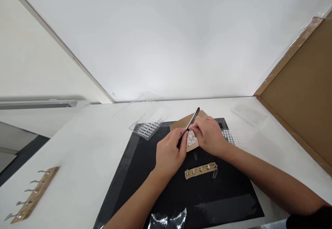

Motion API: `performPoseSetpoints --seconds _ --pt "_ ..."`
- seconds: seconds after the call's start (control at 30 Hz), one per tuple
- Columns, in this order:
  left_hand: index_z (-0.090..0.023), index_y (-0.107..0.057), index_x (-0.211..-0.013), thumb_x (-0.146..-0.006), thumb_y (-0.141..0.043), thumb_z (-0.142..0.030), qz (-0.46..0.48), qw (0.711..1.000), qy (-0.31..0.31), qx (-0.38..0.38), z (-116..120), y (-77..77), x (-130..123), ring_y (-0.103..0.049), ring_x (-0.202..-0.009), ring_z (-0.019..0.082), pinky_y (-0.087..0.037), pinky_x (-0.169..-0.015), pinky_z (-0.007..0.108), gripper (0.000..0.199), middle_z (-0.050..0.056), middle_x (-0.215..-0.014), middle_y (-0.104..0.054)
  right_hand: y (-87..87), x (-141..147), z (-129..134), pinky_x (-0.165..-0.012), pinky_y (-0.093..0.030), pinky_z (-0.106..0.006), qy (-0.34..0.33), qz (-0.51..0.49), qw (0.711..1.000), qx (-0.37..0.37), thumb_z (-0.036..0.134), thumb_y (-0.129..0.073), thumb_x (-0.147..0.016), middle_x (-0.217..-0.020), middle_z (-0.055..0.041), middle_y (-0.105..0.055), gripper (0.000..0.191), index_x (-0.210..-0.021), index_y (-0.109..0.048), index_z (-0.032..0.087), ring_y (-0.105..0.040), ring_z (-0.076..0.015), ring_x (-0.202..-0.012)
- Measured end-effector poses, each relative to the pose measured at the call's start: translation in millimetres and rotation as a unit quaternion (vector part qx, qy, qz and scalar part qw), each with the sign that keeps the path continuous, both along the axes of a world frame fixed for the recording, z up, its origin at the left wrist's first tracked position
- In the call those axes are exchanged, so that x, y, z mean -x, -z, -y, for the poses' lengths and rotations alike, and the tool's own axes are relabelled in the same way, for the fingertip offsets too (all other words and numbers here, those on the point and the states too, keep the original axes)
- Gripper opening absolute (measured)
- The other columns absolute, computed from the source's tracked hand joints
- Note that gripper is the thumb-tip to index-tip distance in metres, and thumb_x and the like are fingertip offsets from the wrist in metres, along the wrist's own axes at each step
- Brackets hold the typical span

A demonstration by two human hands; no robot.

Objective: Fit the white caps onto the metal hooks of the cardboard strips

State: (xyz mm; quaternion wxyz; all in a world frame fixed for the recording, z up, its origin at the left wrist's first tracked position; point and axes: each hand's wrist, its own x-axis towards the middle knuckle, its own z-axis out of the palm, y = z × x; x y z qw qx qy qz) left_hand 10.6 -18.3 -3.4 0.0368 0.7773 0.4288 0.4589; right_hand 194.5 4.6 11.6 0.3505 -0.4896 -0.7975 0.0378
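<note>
Slender black tool (193, 119) held just right of the frame's centre, above a brown paper sheet (180, 123) that bears a group of small white pieces (191, 138). Beneath the sheet spreads a black mat (218, 204), whose far edge runs behind the hands, whose left edge slants to the lower left of the frame and whose near right corner lies at the lower right. Room for movement extends over the wide white tabletop (88, 160) at left of the mat and over the mat's surface between the forearms, interrupted there by a hook strip (201, 170). A transparent compartment tray (149, 127) borders the work on the upper left of the mat, and a sheet of white dots (234, 138) reaches past the mat's right edge; a cardboard panel (298, 94) bounds the right of the frame. The left hand (171, 146) is closed on the tool, thumb and fingers pressed about its lower part. The right hand (209, 135) has its fingers curled and its fingertips drawn together beside the tool's middle; whether they pinch it or a smaller object cannot be told from this view. The tool's long axis runs obliquely from lower left to upper right, its rounded black end pointing to the upper right and a pale stripe showing along its side.
</note>
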Motion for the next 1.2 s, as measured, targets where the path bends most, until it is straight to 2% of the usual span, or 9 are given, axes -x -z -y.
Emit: performPoseSetpoints --seconds 0.23,0.33,0.43,0.6,0.73,0.87,1.0,1.1,1.2 --pt "-0.02 -0.069 -0.102 -0.106 -0.058 -0.023 -0.002 1.0 0.001 0.011 -1.6 1.6 -0.4 -0.073 -0.076 0.015 -0.052 -0.068 0.025 0.012 0.001 -0.089 -0.078 1.4 -0.2 -1.6 -0.077 -0.036 -0.036 -0.01 0.001 1.0 -0.008 0.03 -0.042 -0.111 -0.067 -0.0001 -0.067 0.027 -0.085 -0.044 0.025 -0.055 -0.0193 -0.059" --pt "-0.02 -0.069 -0.102 -0.106 -0.058 -0.025 0.0 1.0 -0.002 0.01 -2.1 1.5 -0.1 -0.074 -0.077 0.016 -0.054 -0.07 0.026 0.013 0.002 -0.089 -0.079 1.4 0.4 -1.2 -0.077 -0.036 -0.036 0.023 -0.016 1.0 -0.013 0.03 -0.043 -0.111 -0.067 0.0004 -0.067 0.028 -0.084 -0.042 0.025 -0.053 -0.0182 -0.056" --pt "-0.021 -0.07 -0.102 -0.106 -0.057 -0.026 0.001 1.0 -0.005 0.013 -2.3 0.4 0.5 -0.076 -0.08 0.017 -0.055 -0.071 0.027 0.014 0.003 -0.091 -0.08 1.3 2.5 0.6 -0.076 -0.037 -0.035 -0.02 -0.005 1.0 -0.005 0.027 -0.045 -0.109 -0.069 0.0007 -0.068 0.027 -0.083 -0.041 0.025 -0.054 -0.0178 -0.057" --pt "-0.021 -0.069 -0.103 -0.106 -0.058 -0.024 0.014 1.0 -0.005 0.006 -0.7 -3.3 0.8 -0.075 -0.078 0.016 -0.054 -0.07 0.026 0.012 0.001 -0.089 -0.079 -1.8 3.2 2.2 -0.079 -0.037 -0.036 0.026 -0.024 0.999 -0.012 0.03 -0.045 -0.111 -0.066 0.0016 -0.067 0.027 -0.085 -0.044 0.024 -0.053 -0.0172 -0.055" --pt "-0.021 -0.069 -0.103 -0.106 -0.058 -0.024 0.008 1.0 0.004 0.02 1.1 -4.7 0.8 -0.075 -0.078 0.016 -0.054 -0.07 0.026 0.012 0.002 -0.09 -0.079 -3.2 3.5 4.5 -0.077 -0.038 -0.035 -0.021 -0.021 1.0 -0.007 0.027 -0.045 -0.109 -0.069 0.0005 -0.069 0.025 -0.084 -0.043 0.025 -0.057 -0.0182 -0.058" --pt "-0.021 -0.069 -0.104 -0.107 -0.057 -0.027 0.01 0.999 -0.004 0.037 2.6 -5.2 -0.2 -0.074 -0.075 0.016 -0.054 -0.069 0.026 0.014 0.001 -0.086 -0.078 -5.6 2.2 4.5 -0.078 -0.039 -0.036 0.043 -0.042 0.998 -0.006 0.028 -0.047 -0.11 -0.071 -0.0004 -0.071 0.025 -0.085 -0.046 0.025 -0.057 -0.0188 -0.059" --pt "-0.021 -0.069 -0.104 -0.107 -0.057 -0.026 0.006 1.0 0.0 0.027 3.0 -3.4 -0.3 -0.074 -0.078 0.017 -0.055 -0.07 0.026 0.013 0.002 -0.089 -0.078 -5.7 -0.7 3.5 -0.078 -0.039 -0.035 0.0 -0.028 1.0 0.008 0.028 -0.047 -0.11 -0.072 0.0004 -0.071 0.026 -0.085 -0.046 0.024 -0.06 -0.0185 -0.061" --pt "-0.021 -0.069 -0.105 -0.107 -0.058 -0.026 0.006 1.0 -0.002 0.03 2.3 -2.2 0.4 -0.075 -0.078 0.017 -0.055 -0.071 0.026 0.012 0.002 -0.089 -0.079 -4.4 -1.9 2.6 -0.077 -0.038 -0.036 0.041 -0.033 0.999 -0.002 0.03 -0.045 -0.111 -0.071 -0.0006 -0.071 0.026 -0.086 -0.047 0.025 -0.058 -0.0192 -0.059" --pt "-0.022 -0.068 -0.105 -0.106 -0.057 -0.026 0.012 0.999 0.003 0.03 1.5 -2.4 1.0 -0.075 -0.08 0.017 -0.056 -0.072 0.026 0.012 0.002 -0.091 -0.079 -3.8 -1.3 2.4 -0.077 -0.038 -0.036 -0.002 -0.01 1.0 0.004 0.03 -0.044 -0.111 -0.068 0.0003 -0.07 0.027 -0.085 -0.045 0.025 -0.057 -0.0186 -0.057"
